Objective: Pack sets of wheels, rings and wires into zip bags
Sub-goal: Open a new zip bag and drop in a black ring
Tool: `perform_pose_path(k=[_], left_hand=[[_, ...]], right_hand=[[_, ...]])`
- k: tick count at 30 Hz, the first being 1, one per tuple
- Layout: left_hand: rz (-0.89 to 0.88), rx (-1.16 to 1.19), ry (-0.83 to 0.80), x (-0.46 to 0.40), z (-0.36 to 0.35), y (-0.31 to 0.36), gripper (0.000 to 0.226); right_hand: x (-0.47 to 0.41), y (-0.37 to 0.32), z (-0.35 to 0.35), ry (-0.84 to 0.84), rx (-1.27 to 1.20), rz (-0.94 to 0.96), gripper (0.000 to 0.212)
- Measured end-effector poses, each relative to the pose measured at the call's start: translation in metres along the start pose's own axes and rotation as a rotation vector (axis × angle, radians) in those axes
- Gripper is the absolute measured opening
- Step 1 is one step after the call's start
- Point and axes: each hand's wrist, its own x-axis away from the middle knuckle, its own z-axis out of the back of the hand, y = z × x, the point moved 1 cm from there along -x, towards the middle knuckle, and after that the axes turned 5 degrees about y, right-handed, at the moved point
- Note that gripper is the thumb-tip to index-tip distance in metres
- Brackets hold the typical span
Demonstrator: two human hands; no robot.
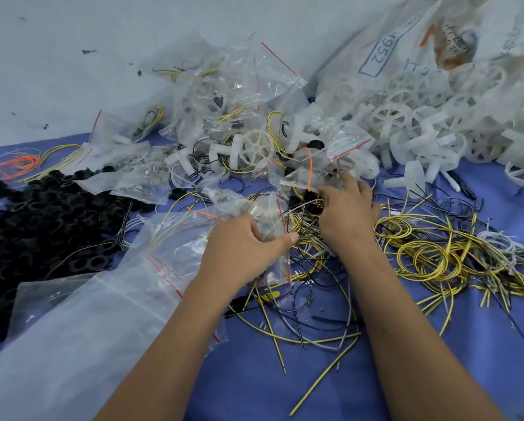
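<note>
On a desk [285, 375] covered with blue cloth, the left hand [242, 244] has its grip curled round a small clear zip bag [273, 226] with a red seal line, thumb stretched along the bag's lower edge and fingers tucked behind the plastic; the bag sits near the middle of the desk, just above a tangle of wires. The right hand [345, 208] lies just beside it, palm down, fingers bent into a knot of yellow and black wires [309, 208]; whether its grip has closed on any of them I cannot tell, since the fingertips are hidden among the wires. A loose spread of yellow wire coils [430, 256] covers the desk to the right of that hand. A heap of black rings [42, 214] fills the left side. Between the rings and the left forearm lies a large clear bag [81, 329], flat on the desk. Behind the hands sits a pile of filled zip bags [224, 95], with a white spoked wheel [257, 145] lying among them. A mound of white wheels [436, 123] spills from a big white sack [391, 50] at the far right. A thin bundle of orange wires [18, 164] lies at the far left edge.
</note>
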Motion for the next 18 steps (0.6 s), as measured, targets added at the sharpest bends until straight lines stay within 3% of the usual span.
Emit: perform_pose_path(k=[2, 5, 7, 12, 15, 18], left_hand=[[-0.035, -0.044, 0.012, 0.000, 0.000, 0.001, 0.059], [-0.064, -0.097, 0.014, 0.000, -0.001, 0.002, 0.047], [-0.058, -0.085, 0.008, 0.000, 0.000, 0.002, 0.048], [-0.017, -0.100, -0.011, 0.005, -0.001, 0.009, 0.066], [-0.040, -0.235, -0.005, 0.007, -0.004, 0.013, 0.065], [-0.029, -0.227, 0.004, 0.005, -0.005, 0.012, 0.047]], right_hand=[[-0.002, 0.001, 0.000, 0.055, -0.080, 0.013, 0.039], [-0.002, 0.000, 0.003, 0.237, -0.488, -0.067, 0.032], [-0.004, 0.001, 0.004, 0.319, -0.624, -0.146, 0.029], [-0.022, 0.012, -0.006, 0.049, -0.674, -0.233, 0.034], [-0.022, 0.013, -0.007, 0.133, -0.829, -0.293, 0.030], [-0.016, 0.015, -0.006, 0.285, -0.952, -0.340, 0.017]])
